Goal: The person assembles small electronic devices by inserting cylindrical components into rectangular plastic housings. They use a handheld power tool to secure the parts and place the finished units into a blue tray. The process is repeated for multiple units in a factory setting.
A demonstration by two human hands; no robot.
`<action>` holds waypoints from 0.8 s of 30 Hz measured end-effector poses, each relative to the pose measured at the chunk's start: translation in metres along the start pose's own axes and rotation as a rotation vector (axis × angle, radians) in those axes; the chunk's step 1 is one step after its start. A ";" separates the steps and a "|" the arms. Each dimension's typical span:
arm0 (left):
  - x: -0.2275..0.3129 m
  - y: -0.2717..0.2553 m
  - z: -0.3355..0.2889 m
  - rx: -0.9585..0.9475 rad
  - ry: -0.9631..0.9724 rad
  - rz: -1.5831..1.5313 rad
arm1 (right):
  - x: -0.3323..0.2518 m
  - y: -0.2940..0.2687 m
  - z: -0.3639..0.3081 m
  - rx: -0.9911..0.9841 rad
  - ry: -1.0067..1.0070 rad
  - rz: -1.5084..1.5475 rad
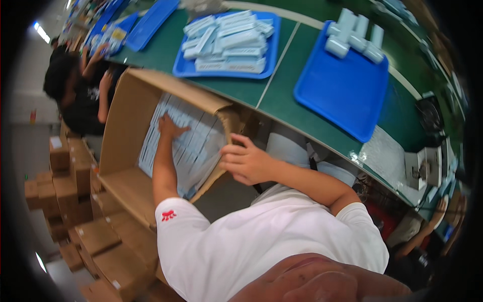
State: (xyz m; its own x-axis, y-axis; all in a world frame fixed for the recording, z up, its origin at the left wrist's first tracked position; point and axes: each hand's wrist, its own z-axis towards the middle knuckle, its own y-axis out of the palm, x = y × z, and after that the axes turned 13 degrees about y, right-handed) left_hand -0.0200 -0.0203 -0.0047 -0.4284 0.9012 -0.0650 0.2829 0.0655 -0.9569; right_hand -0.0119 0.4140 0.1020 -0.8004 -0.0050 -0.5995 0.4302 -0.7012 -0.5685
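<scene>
A large open cardboard carton (132, 183) stands before me, below the table's edge. Packed inside it are tight rows of slim white and pale-blue boxes (201, 133), with a clear plastic liner (214, 156) along the right side. My left hand (172, 127) reaches in and lies on top of the rows, fingers spread, gripping nothing I can see. At the carton's right rim, my right hand (245, 161) has its fingers curled over the cardboard edge.
On the green table (282, 83), one blue tray (274, 45) holds a heap of similar boxes; another blue tray (342, 95) carries a few white packs at its far end. Stacked brown cartons (118, 256) fill the floor at left. A person in black (83, 95) works far left.
</scene>
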 end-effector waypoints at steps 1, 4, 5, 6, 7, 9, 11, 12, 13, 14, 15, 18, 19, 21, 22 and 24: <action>0.001 0.001 0.000 -0.009 -0.017 -0.037 | 0.000 -0.001 0.000 -0.001 -0.008 -0.001; 0.003 0.005 -0.005 0.027 0.039 -0.034 | 0.002 0.002 -0.003 0.022 -0.032 0.010; 0.008 0.002 -0.010 0.038 0.050 -0.047 | 0.002 0.002 -0.006 0.018 -0.017 0.004; 0.016 -0.003 -0.016 0.054 0.055 -0.048 | 0.002 0.001 -0.008 0.011 -0.006 0.003; 0.028 -0.009 -0.021 0.071 0.059 -0.047 | 0.002 0.000 -0.009 0.021 0.003 -0.006; 0.030 -0.011 -0.025 0.080 0.056 -0.033 | 0.001 0.001 -0.009 0.022 -0.005 0.005; 0.022 -0.002 -0.023 0.099 0.054 -0.029 | 0.001 0.005 -0.008 0.042 -0.018 0.010; 0.016 0.006 -0.020 0.111 0.060 -0.026 | 0.000 0.007 -0.008 0.051 -0.022 0.017; 0.017 0.008 -0.019 0.121 0.070 -0.027 | -0.001 0.006 -0.008 0.056 -0.019 0.019; 0.016 0.008 -0.018 0.116 0.080 -0.034 | -0.001 0.006 -0.008 0.061 -0.017 0.021; 0.018 0.007 -0.020 0.111 0.085 -0.041 | -0.001 0.005 -0.008 0.063 -0.016 0.026; 0.020 0.003 -0.023 0.107 0.116 -0.032 | -0.001 0.005 -0.010 0.059 -0.024 0.019; 0.021 0.002 -0.025 0.105 0.127 -0.026 | -0.001 0.005 -0.009 0.057 -0.027 0.019; 0.027 -0.003 -0.028 0.102 0.114 -0.008 | 0.001 0.003 -0.009 0.044 -0.027 0.015; 0.033 -0.004 -0.031 0.098 0.109 -0.004 | 0.002 0.003 -0.010 0.042 -0.024 0.013; 0.032 -0.002 -0.031 0.149 0.135 -0.007 | 0.002 0.003 -0.010 0.039 -0.021 0.010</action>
State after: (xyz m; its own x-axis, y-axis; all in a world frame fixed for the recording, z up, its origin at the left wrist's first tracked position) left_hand -0.0077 0.0220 0.0040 -0.3078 0.9510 -0.0290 0.1463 0.0171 -0.9891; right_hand -0.0082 0.4189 0.0931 -0.8052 -0.0268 -0.5924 0.4216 -0.7284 -0.5400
